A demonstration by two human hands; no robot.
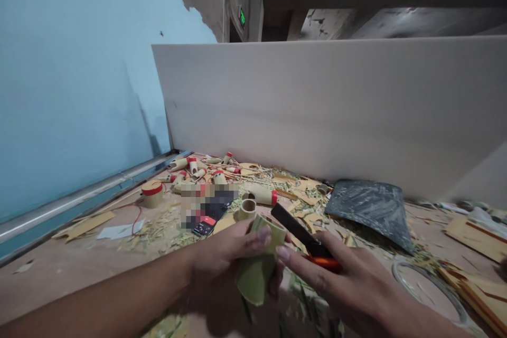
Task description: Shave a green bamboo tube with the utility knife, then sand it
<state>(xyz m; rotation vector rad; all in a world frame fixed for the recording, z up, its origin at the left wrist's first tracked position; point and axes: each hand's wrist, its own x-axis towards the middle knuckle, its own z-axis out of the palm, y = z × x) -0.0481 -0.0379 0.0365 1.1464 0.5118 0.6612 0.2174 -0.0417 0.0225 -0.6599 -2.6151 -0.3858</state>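
Near the bottom centre, my left hand [237, 248] is wrapped round a green bamboo piece [255, 274], whose slanted open end faces up. My right hand [336, 269] grips a knife [295, 227] with a wide dark blade and an orange and black handle. The blade points up and left, beside the bamboo's upper end. My right index finger or thumb reaches to the bamboo's side. Just behind the held piece stands a short pale bamboo tube [248, 208] with an open top.
Green shavings and red-ended bamboo tubes [219, 177] are scattered over the table [91, 269]. A dark curved sheet [370, 211] lies at the right, near a roll of tape [430, 288]. A red-topped tube [152, 194] stands left. Behind rises a white panel [325, 105].
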